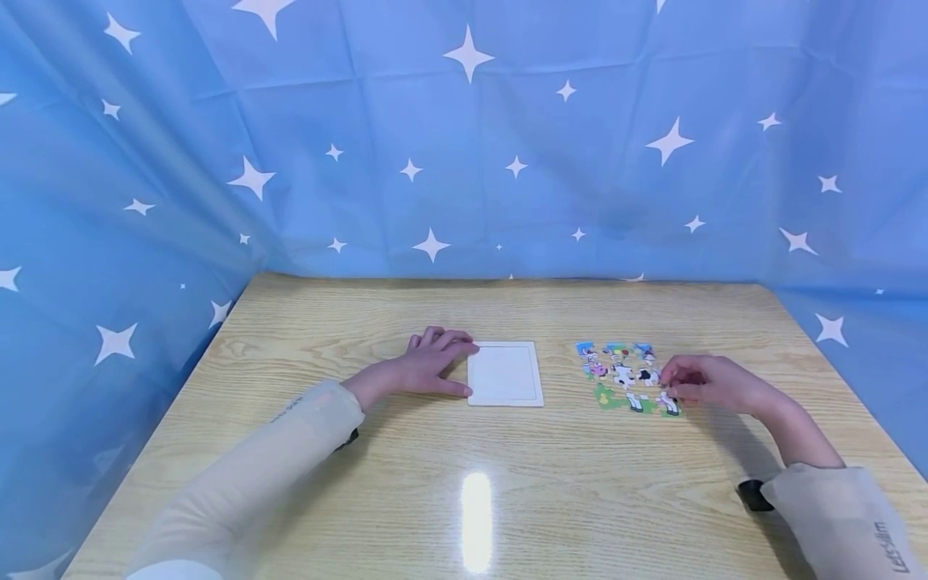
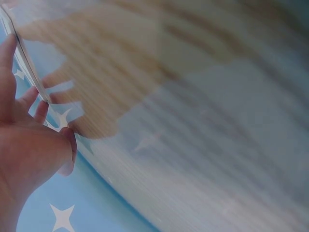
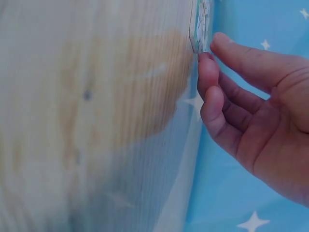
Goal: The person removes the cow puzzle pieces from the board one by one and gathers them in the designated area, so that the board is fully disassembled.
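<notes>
A square white puzzle tray [image 1: 504, 373] with a raised rim lies flat on the table. My left hand [image 1: 435, 364] rests at its left side, fingers spread, with the index finger by the upper left corner and the thumb by the lower one. In the left wrist view, the fingertips [image 2: 34, 94] lie along the tray's edge. To the right lie several colourful jigsaw pieces [image 1: 623, 375] with cow pictures, in loose rows. My right hand [image 1: 714, 383] is at their right side, fingers bent. In the right wrist view its thumb and fingertips are apart beside the pieces [image 3: 203, 26].
The wooden table [image 1: 362, 483] carries the tray and pieces, with bare wood between them. A blue cloth with white stars [image 1: 464, 161] hangs behind the table and along its sides. A bright light reflection lies on the near part of the tabletop.
</notes>
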### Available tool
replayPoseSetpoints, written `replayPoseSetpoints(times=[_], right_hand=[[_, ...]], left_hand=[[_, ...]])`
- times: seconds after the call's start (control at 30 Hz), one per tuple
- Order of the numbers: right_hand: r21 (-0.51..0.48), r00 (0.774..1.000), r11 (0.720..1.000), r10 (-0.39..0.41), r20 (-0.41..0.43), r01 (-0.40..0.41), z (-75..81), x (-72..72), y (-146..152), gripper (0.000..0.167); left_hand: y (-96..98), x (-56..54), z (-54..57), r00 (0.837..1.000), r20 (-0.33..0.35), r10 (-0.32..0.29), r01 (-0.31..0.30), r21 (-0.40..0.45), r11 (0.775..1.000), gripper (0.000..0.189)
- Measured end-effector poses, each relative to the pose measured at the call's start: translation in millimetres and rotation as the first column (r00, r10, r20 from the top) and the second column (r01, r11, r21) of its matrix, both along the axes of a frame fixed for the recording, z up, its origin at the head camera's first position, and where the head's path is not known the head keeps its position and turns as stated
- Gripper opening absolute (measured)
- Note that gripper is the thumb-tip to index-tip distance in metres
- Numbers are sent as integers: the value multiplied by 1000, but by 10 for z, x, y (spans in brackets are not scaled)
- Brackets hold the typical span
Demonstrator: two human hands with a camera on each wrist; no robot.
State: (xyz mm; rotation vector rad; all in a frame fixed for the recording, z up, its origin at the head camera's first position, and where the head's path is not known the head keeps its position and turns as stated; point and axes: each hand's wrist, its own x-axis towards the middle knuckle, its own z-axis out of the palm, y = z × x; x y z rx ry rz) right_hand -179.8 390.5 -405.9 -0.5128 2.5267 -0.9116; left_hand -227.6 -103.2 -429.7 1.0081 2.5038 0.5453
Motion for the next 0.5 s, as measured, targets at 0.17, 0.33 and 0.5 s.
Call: replayPoseSetpoints(times=[0.17, 0.33, 0.5], right_hand=[[4, 999, 1000, -28, -43, 29, 5, 11, -33, 6], [18, 994, 999, -44, -99, 46, 9, -12, -125, 8], [53, 978, 998, -26, -207, 38, -16, -81, -258, 7]], left_hand=[[7, 0, 0, 1000, 11, 4, -4, 0, 1000, 79], [-22, 35, 14, 998, 37, 48, -49, 30, 998, 78], [-131, 60, 26, 995, 29, 98, -100, 73, 992, 76]])
